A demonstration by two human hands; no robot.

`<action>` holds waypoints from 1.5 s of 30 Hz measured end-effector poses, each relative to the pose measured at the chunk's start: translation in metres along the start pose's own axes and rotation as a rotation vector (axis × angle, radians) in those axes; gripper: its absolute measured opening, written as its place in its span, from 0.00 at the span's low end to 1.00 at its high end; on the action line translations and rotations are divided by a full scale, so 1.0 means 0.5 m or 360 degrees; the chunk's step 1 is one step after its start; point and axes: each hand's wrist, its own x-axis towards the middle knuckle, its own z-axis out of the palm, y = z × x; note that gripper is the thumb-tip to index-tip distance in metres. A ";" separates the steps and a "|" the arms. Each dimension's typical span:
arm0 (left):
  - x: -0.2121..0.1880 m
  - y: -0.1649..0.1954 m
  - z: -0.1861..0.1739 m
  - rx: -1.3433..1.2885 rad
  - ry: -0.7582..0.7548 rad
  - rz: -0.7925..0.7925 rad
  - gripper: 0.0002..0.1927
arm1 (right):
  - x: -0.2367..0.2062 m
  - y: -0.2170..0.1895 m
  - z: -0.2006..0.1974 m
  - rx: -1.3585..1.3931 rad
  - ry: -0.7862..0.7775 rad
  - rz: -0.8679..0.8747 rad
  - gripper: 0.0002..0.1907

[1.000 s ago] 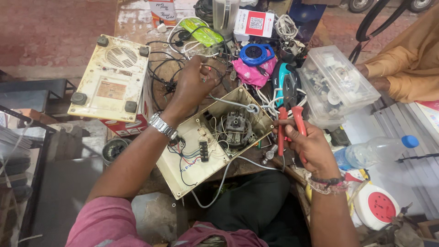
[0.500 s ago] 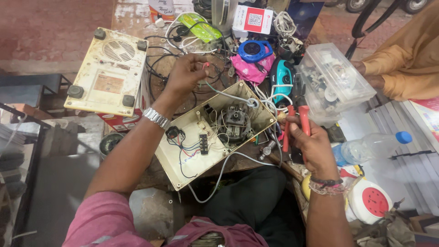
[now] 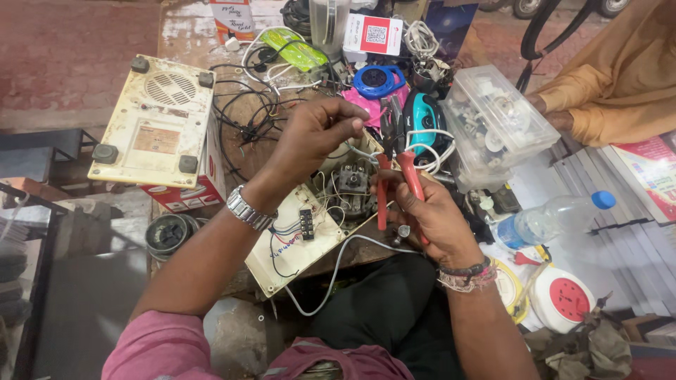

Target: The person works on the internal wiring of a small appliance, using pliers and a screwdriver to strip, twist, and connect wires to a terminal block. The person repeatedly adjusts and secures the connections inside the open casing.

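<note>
An opened cream appliance base (image 3: 296, 246) lies on the bench with its motor (image 3: 351, 184) and coloured wiring exposed. My left hand (image 3: 317, 134), a metal watch on its wrist, hovers over the motor and pinches a thin white wire (image 3: 366, 152) between its fingertips. My right hand (image 3: 429, 214) grips red-handled pliers (image 3: 396, 176), whose jaws point up toward that wire, just beside my left fingertips. A grey cable (image 3: 338, 267) trails from the base toward my lap.
A cream appliance housing (image 3: 151, 119) rests on a red box at the left. Black wires, a blue tape reel (image 3: 377, 81), a teal iron (image 3: 422, 116) and a clear parts box (image 3: 500, 119) crowd the back. A water bottle (image 3: 549, 222) lies right; another person's sleeve (image 3: 620, 91) shows far right.
My left hand has drawn back from the wire tangle toward the motor, holding a white wire. My right hand has raised the pliers up and leftward to meet it.
</note>
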 end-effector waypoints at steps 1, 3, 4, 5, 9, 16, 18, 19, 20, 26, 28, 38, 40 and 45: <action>-0.001 0.001 0.003 0.0068 0.0002 0.0022 0.07 | 0.000 -0.001 0.001 -0.0016 0.0029 0.0022 0.26; -0.003 0.006 0.006 0.0191 0.0009 0.0031 0.07 | 0.002 -0.004 0.002 -0.0048 0.0089 0.0063 0.25; -0.005 0.008 0.007 0.0247 0.0012 0.0018 0.08 | 0.003 -0.005 0.003 -0.0112 0.0095 0.0031 0.24; -0.005 0.011 0.009 0.0302 0.0014 0.0001 0.08 | 0.003 -0.006 0.004 -0.0175 0.0103 0.0001 0.23; -0.008 0.024 0.016 0.0488 0.0058 0.0086 0.08 | 0.009 -0.006 0.010 -0.0322 0.0164 -0.0051 0.16; -0.011 0.042 0.040 0.1045 0.0307 0.0624 0.06 | 0.027 -0.006 0.020 -0.0690 0.0367 -0.0010 0.11; -0.012 0.041 0.051 0.1092 0.0353 0.0799 0.04 | 0.030 -0.010 0.025 -0.0783 0.0318 -0.0085 0.11; -0.012 0.039 0.054 0.1126 0.0384 0.0885 0.04 | 0.029 -0.011 0.030 -0.0756 0.0354 -0.0103 0.11; -0.012 0.037 0.056 0.1159 0.0414 0.0974 0.04 | 0.028 -0.010 0.036 -0.0729 0.0388 -0.0123 0.12; -0.002 0.004 0.060 0.0761 0.0367 0.0500 0.03 | 0.016 -0.029 0.051 -0.1691 0.0465 -0.0676 0.20; -0.001 -0.007 0.057 0.0675 0.0343 0.0358 0.05 | 0.019 -0.030 0.053 -0.1820 0.0497 -0.0784 0.22; -0.004 -0.018 0.050 0.0910 0.0486 0.0717 0.04 | 0.045 -0.013 0.053 -0.1966 0.0589 -0.0940 0.16; -0.005 -0.016 0.052 0.1040 0.0509 0.0835 0.03 | 0.046 -0.012 0.051 -0.1931 0.0577 -0.0866 0.14; 0.006 -0.014 0.065 0.0939 0.0502 0.0727 0.02 | 0.047 -0.005 0.032 -0.1576 0.0503 -0.0709 0.12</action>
